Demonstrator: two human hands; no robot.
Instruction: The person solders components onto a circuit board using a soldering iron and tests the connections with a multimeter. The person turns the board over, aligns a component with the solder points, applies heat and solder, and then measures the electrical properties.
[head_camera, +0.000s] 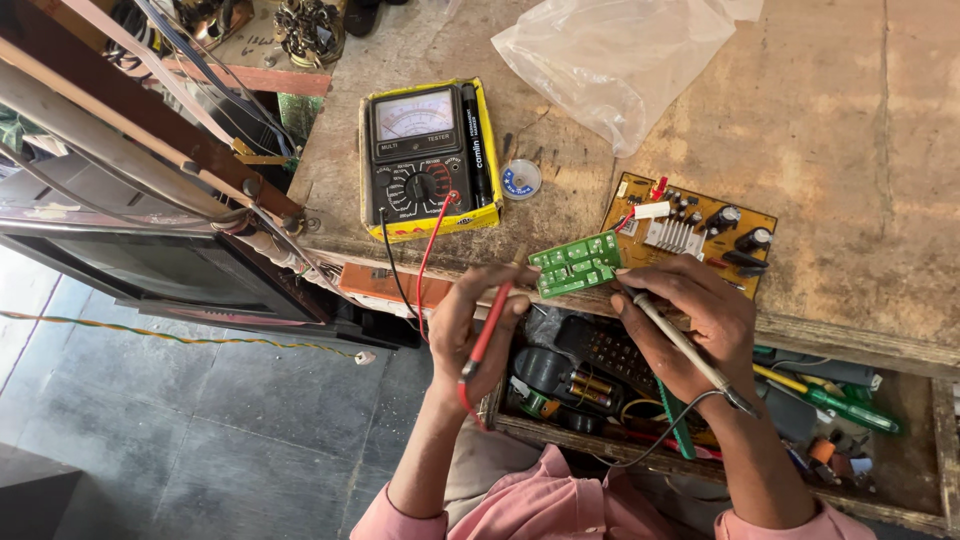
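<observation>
Two hands, green board (575, 265) (long axis left-right)

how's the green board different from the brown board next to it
The green board is smaller and held up between the left hand and right hand; the brown board lies flat on the bench. The green one looks bare; the brown one carries capacitors and a heatsink. Both are rectangular circuit boards.

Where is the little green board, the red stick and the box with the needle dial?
small green circuit board (575, 265), head view, middle of its green face.
red probe (490, 328), head view, middle of its red shaft.
analog meter (418, 160), head view, black front below the dial.
</observation>
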